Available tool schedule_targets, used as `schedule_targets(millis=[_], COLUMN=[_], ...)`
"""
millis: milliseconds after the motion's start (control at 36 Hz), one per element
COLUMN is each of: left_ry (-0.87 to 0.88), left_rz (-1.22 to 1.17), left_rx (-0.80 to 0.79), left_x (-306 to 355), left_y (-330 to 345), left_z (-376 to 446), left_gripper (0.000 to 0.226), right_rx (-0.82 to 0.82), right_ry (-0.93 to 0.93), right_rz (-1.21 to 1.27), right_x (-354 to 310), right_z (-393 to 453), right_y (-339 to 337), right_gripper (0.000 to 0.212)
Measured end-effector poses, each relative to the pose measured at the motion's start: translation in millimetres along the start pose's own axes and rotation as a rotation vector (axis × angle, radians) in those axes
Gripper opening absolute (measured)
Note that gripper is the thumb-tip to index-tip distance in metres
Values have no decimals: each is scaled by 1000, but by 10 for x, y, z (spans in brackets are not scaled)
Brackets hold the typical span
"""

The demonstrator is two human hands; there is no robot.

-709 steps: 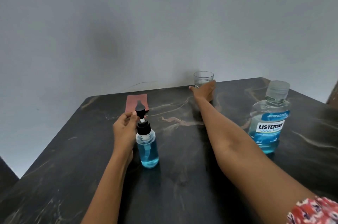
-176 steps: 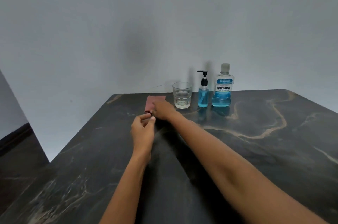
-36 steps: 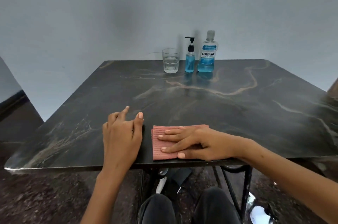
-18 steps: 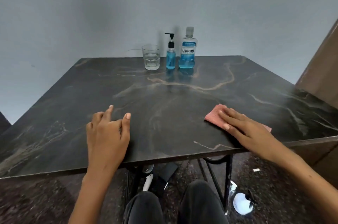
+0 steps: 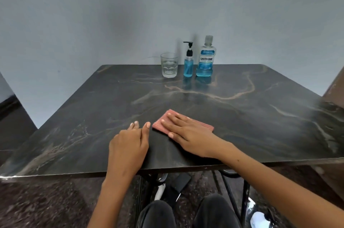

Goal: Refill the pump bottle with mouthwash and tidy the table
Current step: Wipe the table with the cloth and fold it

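Note:
A small pump bottle (image 5: 188, 64) with a black pump and blue liquid stands at the table's far edge, between a clear glass (image 5: 169, 65) and a capped Listerine mouthwash bottle (image 5: 206, 58). Near the front of the dark marble table (image 5: 260, 116), a folded pink cloth (image 5: 202, 124) lies flat. My right hand (image 5: 188, 131) presses down on the cloth with fingers spread. My left hand (image 5: 130, 144) rests flat on the tabletop just left of the cloth, holding nothing.
A grey wall stands right behind the three items. The table's front edge runs just below my wrists. Under it I see black metal table legs (image 5: 229, 190), my knees in dark trousers and a speckled floor. A brown surface (image 5: 335, 88) rises at the right edge.
My right hand has slid the pink cloth from the table's front right back toward the middle, close to my left hand. My left hand stays on the table.

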State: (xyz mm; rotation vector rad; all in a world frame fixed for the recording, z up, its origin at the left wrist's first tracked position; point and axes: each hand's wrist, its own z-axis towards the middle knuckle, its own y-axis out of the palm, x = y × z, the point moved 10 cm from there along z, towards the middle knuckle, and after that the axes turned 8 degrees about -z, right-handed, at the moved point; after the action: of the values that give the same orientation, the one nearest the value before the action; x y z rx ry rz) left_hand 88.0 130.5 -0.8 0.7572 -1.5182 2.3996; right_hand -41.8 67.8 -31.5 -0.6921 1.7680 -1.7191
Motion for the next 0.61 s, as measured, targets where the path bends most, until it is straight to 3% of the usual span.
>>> schedule_targets(millis=[333,611], left_ry=[-15,-2], left_rz=[-33,-46], left_rx=[-35,-17], left_x=[-84,-77], left_y=[62,54], left_z=[23,20], left_gripper=[48,48], right_rx=[-14,43], right_ry=[315,662], right_rz=[35,42], right_x=[683,1600], right_z=[365,-462], right_y=[-73,-131], right_gripper=[51,51])
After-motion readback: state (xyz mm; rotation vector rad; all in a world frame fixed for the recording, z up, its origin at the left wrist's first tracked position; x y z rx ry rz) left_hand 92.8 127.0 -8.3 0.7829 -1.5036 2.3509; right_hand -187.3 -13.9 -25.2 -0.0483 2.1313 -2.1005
